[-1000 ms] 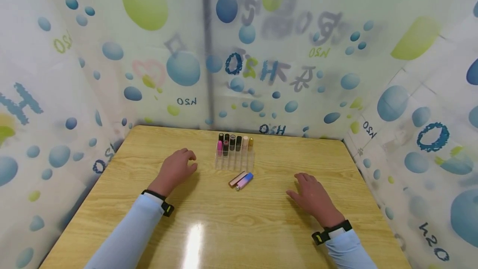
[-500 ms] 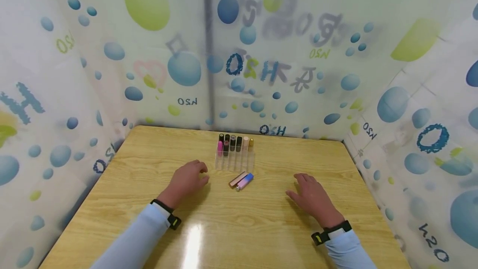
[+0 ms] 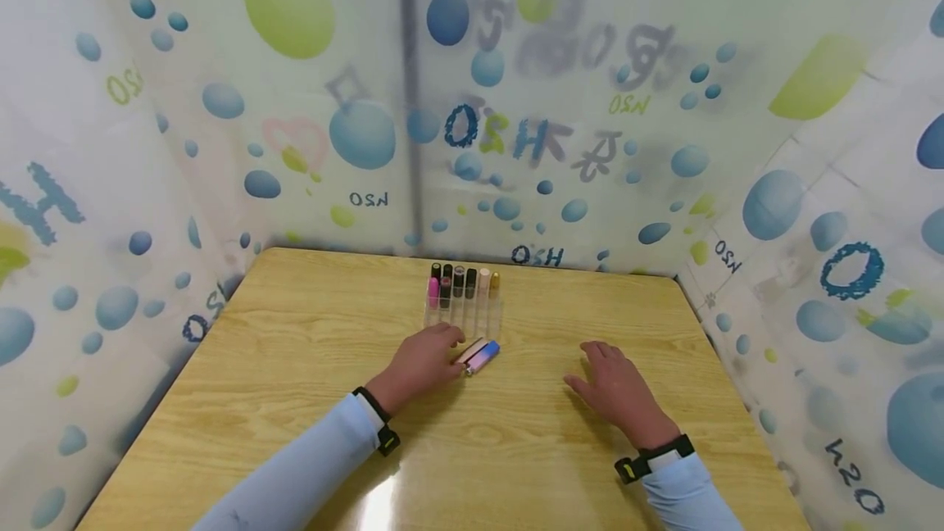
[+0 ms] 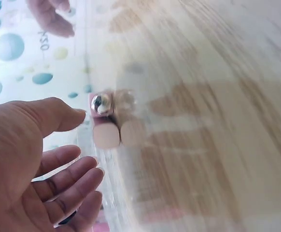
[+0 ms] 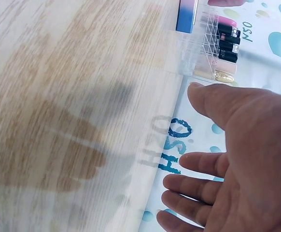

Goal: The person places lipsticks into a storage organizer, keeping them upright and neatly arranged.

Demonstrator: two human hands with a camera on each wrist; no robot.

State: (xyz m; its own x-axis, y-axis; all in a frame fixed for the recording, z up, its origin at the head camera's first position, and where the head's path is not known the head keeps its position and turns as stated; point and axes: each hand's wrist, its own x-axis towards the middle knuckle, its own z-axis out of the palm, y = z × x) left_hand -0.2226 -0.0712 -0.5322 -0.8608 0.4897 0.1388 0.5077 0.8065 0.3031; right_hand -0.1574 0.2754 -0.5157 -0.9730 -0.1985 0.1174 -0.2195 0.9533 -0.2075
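Observation:
My left hand (image 3: 419,365) is at two slim cosmetic tubes lying side by side on the table, its thumb and fingers spread apart around their left end. One tube is rose-beige (image 3: 472,348); the other fades from pink to blue (image 3: 483,357). In the left wrist view, the pink tube's end bears a shiny silver ball (image 4: 101,104), and the beige tube's end (image 4: 106,136) is plain. A gap shows there between the thumb and the tubes. Farther right, my right hand (image 3: 615,388) hovers low over the table, fingers loosely extended, holding nothing.
Just behind the tubes stands a clear plastic lipstick holder (image 3: 489,319). Several lipsticks, black, pink, beige and gold-capped, fill its back rows. The wooden table (image 3: 560,465) ends at a patterned curtain wall (image 3: 590,211).
My left hand has moved rightward across the table, from left of the holder to the two lying tubes. The right hand and the tubes have stayed in place.

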